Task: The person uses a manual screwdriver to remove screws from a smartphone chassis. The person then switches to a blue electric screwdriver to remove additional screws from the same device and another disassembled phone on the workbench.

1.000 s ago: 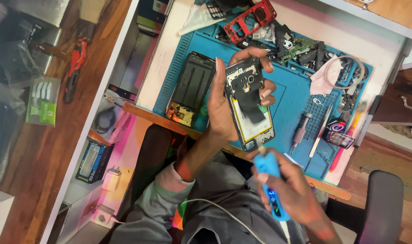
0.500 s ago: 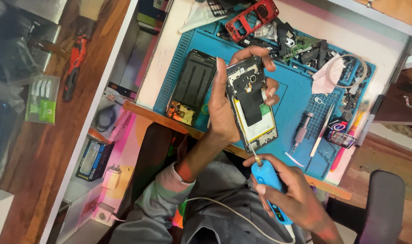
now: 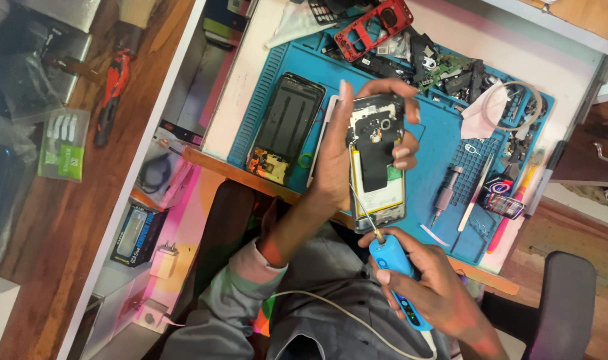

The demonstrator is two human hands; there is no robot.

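With left hand (image 3: pixel 337 167) fingers gripping the opened phone (image 3: pixel 377 160) and right hand (image 3: pixel 430 287) clenching the blue electric screwdriver (image 3: pixel 394 267), its tip is risking slipping and gouging the board.

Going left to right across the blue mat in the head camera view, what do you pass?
Blue mat, left to right: black phone frame → left hand gripping the opened phone → small metal screwdriver → white spudger → pink-handled tool at the right edge.
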